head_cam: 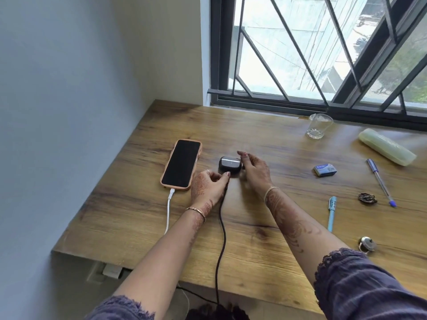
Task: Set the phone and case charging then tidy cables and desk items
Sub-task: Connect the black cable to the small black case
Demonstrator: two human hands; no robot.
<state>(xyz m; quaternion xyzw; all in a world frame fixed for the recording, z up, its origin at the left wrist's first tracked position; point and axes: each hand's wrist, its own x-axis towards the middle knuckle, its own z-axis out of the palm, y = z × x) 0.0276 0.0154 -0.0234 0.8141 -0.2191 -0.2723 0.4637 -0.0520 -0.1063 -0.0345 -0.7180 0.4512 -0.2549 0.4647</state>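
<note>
Desk fills centre to lower right of the frame. Its left edge runs diagonally along the wall, its far edge sits under the window, and its near edge cuts across the bottom.

Phone is flat, screen up and dark, left of centre. It lies roughly parallel to the left edge with some bare wood between. White cable is plugged into its near end and runs toward me, and I lose it beside the left forearm.

Earbud case is at frame centre, just right of the phone and not touching it, lid closed.

L hand: thumb + index pinch the end of the black cable right at the case's near side. Can't tell if the plug is seated. The cable trails back between my forearms and drops over the near edge.

R hand: fingers stretched out, lying against the case's right side, not wrapped round it.

Open room:
- wide bare strip beyond phone and case up to the window
- bare patch between the case and the right-side clutter

Right side:
- glass upright near the far edge, clear down to its base
- pale pouch lying closed, contents not visible
- small blue box shut
- clear pen
- light-blue pen
- dark brown item between the pens, can't ID
- round metal item at lower right

All are apart from each other.
</note>
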